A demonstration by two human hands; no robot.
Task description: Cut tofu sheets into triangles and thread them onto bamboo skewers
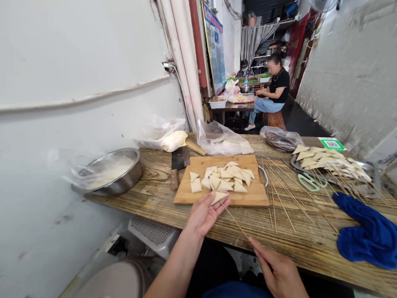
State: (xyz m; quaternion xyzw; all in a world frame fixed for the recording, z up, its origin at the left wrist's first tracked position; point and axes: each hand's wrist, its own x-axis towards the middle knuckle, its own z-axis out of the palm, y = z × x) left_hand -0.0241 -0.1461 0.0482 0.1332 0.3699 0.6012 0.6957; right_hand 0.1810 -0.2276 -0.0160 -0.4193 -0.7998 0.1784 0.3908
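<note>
My left hand [204,212] is closed on a pale triangular piece [218,197], which looks like tofu, at the front edge of the wooden cutting board [185,197]. Between the fingers of my right hand [276,269] is the lower end of a thin bamboo skewer [235,221]. Its far end reaches the triangle in my left hand; whether the tip is inside it I cannot tell. Many more pale triangles [225,185] lie heaped on the board. Loose bamboo skewers [287,190] are spread on the table to the right of it.
Left of the board lie a cleaver [179,162] and a steel basin [124,178]. Behind are plastic bags [222,140]. On the right are green-handled scissors [312,182], a tray of skewered triangles [327,158] and a blue cloth [369,236]. Two people sit at a far table.
</note>
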